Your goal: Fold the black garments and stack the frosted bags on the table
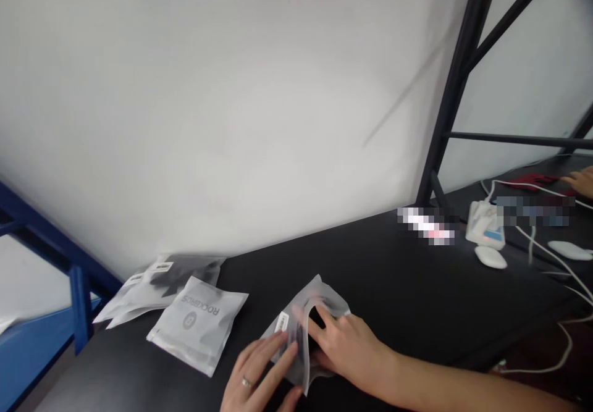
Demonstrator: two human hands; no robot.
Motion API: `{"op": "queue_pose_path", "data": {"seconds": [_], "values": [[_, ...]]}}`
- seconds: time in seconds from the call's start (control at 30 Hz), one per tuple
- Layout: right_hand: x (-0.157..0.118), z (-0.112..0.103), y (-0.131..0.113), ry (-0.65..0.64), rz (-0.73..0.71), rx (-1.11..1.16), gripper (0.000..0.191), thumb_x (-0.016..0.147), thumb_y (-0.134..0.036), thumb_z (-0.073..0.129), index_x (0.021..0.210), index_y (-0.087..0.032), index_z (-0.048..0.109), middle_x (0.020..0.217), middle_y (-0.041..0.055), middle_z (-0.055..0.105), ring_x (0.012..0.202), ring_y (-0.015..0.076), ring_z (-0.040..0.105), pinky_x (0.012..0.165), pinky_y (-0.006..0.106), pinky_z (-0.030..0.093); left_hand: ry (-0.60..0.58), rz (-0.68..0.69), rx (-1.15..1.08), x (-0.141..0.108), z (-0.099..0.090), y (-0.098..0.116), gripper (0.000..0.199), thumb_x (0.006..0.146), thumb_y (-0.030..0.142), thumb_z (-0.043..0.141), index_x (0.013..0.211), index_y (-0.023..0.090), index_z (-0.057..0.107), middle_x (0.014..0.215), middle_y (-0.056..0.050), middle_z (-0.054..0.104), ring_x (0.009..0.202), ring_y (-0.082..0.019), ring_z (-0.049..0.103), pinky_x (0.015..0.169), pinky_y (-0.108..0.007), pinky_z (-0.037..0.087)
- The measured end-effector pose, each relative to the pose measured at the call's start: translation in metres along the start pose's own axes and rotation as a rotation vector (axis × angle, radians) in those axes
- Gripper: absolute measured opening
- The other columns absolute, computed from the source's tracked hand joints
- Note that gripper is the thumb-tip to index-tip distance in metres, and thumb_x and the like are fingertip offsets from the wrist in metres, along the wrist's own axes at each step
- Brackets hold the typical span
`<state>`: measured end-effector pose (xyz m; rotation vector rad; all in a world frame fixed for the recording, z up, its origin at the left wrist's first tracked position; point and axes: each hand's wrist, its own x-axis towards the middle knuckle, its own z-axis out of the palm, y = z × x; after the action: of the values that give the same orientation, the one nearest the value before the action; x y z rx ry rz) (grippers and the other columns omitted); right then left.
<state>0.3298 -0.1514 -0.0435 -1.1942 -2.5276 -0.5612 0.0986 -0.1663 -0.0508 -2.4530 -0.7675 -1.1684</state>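
the right hand (347, 344), reaching in from the lower right, is partly closed on a frosted zip pouch (301, 332), its fingers curled over the pouch's upper edge and pressing into the fold. the left hand (259, 365), at the bottom of the frame, is more open, with its fingers stretched out and lying against the pouch's lower left side. a ring (246, 382) sits on one of its fingers. the pouch is held just above a black tabletop (393, 288), near the bottom middle of the frame. it is bent and creased, with a barcode label (281, 322) near its left edge and something dark showing through or inside it (what exactly is hard to tell).

to the left lies a flat pouch printed "rockbros" (197, 325), touching the edge of another frosted pouch (160, 282) with a dark shape inside. a blue metal frame (78, 301) fills the lower left, and a black metal frame (456, 103) rises at the upper right against a white wall (208, 103). at the far right, another person's hand (579, 182) rests near a dark red item (528, 181), with a white computer mouse (490, 256) and white cables (546, 257) nearby.
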Motion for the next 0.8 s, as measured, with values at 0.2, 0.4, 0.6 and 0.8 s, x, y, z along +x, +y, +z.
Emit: {"op": "queue_pose_path", "data": {"seconds": [0.2, 0.4, 0.6, 0.8], "values": [[0.006, 0.008, 0.004, 0.068, -0.052, -0.150, 0.037, 0.093, -0.013, 0.064, 0.130, -0.013, 0.060, 0.113, 0.0228, 0.074, 0.054, 0.0186, 0.070, 0.046, 0.026, 0.050, -0.294, 0.087, 0.161, 0.011, 0.005, -0.015, 0.077, 0.091, 0.016, 0.046, 0.164, 0.011, 0.023, 0.145, -0.015, 0.064, 0.128, -0.028, 0.066, 0.097, -0.038, 0.060], [0.005, 0.000, 0.025, 0.267, -0.063, -0.013, 0.026, 0.095, -0.020, 0.063, 0.119, -0.011, 0.068, 0.112, 0.0207, 0.075, 0.057, 0.0190, 0.070, 0.051, 0.028, 0.053, -0.264, 0.076, 0.046, 0.028, 0.029, -0.034, 0.079, 0.093, -0.002, 0.030, 0.166, 0.014, 0.006, 0.131, -0.012, 0.074, 0.116, -0.018, 0.073, 0.094, -0.028, 0.061], [-0.013, -0.017, 0.049, 0.502, -0.024, 0.032, 0.030, 0.099, -0.008, 0.046, 0.117, -0.011, 0.070, 0.112, 0.0190, 0.076, 0.070, 0.0191, 0.075, 0.062, 0.027, 0.056, -0.362, 0.098, -0.016, 0.058, 0.057, -0.069, 0.057, 0.101, 0.005, 0.036, 0.155, 0.020, 0.043, 0.134, -0.008, 0.073, 0.124, -0.018, 0.069, 0.104, -0.032, 0.058], [-0.030, -0.029, 0.047, 0.487, -0.058, 0.091, 0.033, 0.103, -0.012, 0.041, 0.117, -0.011, 0.072, 0.114, 0.0192, 0.077, 0.084, 0.0191, 0.077, 0.068, 0.026, 0.057, -0.569, 0.070, -0.002, 0.094, 0.099, -0.100, 0.043, 0.101, 0.016, 0.059, 0.143, 0.019, 0.056, 0.141, -0.011, 0.067, 0.127, -0.025, 0.066, 0.105, -0.043, 0.057]]}}
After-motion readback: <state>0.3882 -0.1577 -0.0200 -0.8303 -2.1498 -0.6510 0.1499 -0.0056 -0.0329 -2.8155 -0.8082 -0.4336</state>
